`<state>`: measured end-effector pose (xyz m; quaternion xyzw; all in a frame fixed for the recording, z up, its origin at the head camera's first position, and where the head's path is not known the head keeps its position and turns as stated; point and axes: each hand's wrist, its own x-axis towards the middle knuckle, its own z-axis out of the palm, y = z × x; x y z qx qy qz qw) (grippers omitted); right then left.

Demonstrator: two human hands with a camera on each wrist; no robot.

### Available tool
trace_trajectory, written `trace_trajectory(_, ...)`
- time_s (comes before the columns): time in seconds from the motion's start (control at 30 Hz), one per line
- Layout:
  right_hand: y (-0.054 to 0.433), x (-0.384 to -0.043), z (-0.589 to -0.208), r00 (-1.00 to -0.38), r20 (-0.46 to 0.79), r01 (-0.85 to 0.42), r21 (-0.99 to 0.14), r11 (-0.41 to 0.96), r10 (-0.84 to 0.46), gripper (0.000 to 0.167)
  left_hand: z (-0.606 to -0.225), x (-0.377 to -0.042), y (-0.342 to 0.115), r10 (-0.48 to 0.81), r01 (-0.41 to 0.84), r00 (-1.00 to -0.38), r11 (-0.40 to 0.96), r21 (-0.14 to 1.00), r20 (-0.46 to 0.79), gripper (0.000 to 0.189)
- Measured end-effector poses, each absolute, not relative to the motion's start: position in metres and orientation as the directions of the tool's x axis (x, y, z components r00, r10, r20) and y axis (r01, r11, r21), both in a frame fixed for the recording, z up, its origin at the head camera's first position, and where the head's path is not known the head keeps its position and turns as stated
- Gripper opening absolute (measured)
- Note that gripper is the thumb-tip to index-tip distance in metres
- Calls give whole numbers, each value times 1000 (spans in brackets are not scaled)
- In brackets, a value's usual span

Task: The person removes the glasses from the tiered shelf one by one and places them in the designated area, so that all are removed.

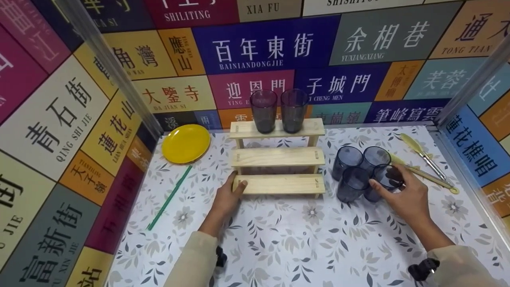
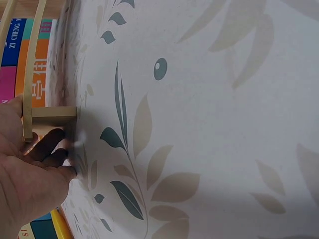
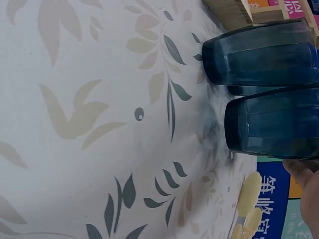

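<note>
A three-step wooden stand (image 1: 279, 184) is at the middle of the table. My left hand (image 1: 227, 195) grips the left end of its lowest step, thumb on top; the left wrist view shows fingers beside the wooden leg (image 2: 54, 114). To the right of the stand, several dark blue tumblers (image 1: 352, 183) stand upright in a tight cluster. My right hand (image 1: 412, 197) holds the front-right tumbler (image 3: 274, 124) by its sides, thumb in front and fingers on the far right. Two more tumblers (image 1: 266, 113) stand side by side on the top step.
A yellow plate (image 1: 186, 143) lies at the back left, with a green stick (image 1: 170, 198) in front of it. Yellow-tipped tongs (image 1: 424, 155) lie right of the tumblers. Sign-patterned walls (image 1: 263, 48) enclose the back and sides.
</note>
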<state>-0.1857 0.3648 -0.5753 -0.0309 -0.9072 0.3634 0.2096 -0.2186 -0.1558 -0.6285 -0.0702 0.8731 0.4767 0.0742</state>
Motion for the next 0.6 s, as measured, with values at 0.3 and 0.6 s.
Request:
trace_trajectory(0.3,369,-184,-581,-916,335,-82,-693,716,219,81,-630,-219,-154,-47,-189,-980,540,820,-195,78)
trace_trajectory(0.6,371,-184,-581,-933,294,-62,-697,714,206,82,-629,-218,-155,-51,-183,-981,543,820,-185,79)
